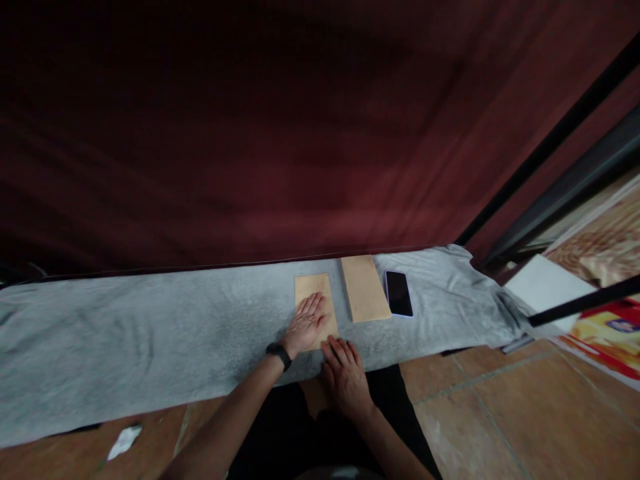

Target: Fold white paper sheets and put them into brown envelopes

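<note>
A flat tan paper piece, perhaps an envelope (306, 285), lies on the grey cloth. My left hand (306, 323), with a dark band on the wrist, rests flat on its middle, fingers stretched out. At the near right corner of the paper lies my right hand (346, 373), fingers extended and palm down, its fingertips touching that edge. Just to the right is a thicker tan stack or box (366, 288), touched by neither hand. Both palms hide what is under them.
A phone (399, 293) with a dark screen lies right of the tan stack. Grey cloth (150, 333) covers the long narrow surface. Behind it hangs a dark red curtain (300, 167). Black poles (550, 140), a white box (547, 287) and a red package (615, 333) stand at right.
</note>
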`<action>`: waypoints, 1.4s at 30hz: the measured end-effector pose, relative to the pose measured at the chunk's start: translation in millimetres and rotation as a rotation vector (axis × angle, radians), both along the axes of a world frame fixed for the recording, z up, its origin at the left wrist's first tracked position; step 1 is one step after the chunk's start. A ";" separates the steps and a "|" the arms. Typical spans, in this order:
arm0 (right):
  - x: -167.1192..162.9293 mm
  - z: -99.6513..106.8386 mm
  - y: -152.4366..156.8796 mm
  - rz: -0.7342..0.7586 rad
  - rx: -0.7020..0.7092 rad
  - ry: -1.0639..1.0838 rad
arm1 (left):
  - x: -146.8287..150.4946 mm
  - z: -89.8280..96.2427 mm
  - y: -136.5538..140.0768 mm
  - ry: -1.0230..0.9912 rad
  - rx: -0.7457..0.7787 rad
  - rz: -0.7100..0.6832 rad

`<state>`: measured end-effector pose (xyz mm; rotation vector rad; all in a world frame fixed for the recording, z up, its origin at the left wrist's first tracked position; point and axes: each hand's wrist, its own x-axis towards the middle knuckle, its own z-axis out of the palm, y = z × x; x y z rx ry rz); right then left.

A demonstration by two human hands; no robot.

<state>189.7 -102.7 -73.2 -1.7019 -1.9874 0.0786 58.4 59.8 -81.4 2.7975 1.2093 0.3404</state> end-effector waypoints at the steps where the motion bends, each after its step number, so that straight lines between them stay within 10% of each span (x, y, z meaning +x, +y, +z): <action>1: 0.2 -0.1 -0.2 0.002 -0.003 -0.002 | -2.4 -0.2 -3.2 0.003 0.000 0.000; 19: -0.1 -16.5 -0.1 -0.018 0.044 -0.067 | -46.1 6.8 -109.4 -0.003 0.086 -0.061; 42: -7.3 -13.6 -8.5 -0.027 0.060 -0.086 | -60.0 0.6 -122.9 -0.074 0.072 0.071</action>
